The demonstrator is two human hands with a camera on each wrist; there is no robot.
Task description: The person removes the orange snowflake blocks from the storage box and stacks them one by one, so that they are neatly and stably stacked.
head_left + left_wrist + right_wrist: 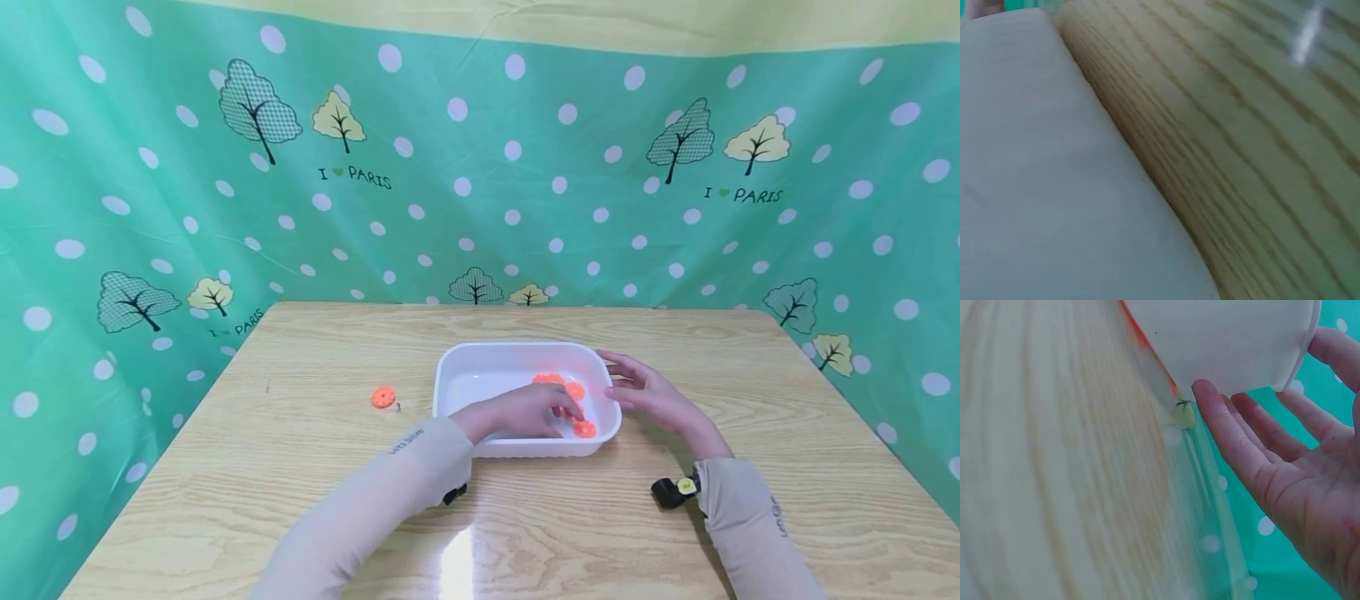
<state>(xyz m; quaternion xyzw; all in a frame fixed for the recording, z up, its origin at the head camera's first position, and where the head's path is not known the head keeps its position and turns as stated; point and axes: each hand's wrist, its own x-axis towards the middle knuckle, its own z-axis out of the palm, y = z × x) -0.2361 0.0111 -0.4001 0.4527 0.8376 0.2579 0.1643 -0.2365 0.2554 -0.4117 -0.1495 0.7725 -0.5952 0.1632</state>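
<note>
A white plastic tub (480,448) stands on the table with several orange notched discs (575,391) inside, mostly toward its right end. My left hand (528,411) reaches over the near rim into it, fingertips bent down among the discs and thumb apart from them. Part of a disc shows under those fingers, and no disc is visibly held. At the tub's right end my right hand (651,396) rests its fingers on the outside wall; the right wrist view shows them fairly straight. The left wrist view shows mostly the sleeve (1066,156), with the hand's work hidden.
One more orange disc (383,397) lies on the table to the left of the tub, with a small dark bit (398,407) beside it. A green dotted cloth (517,208) hangs behind the wood-grain table (570,533).
</note>
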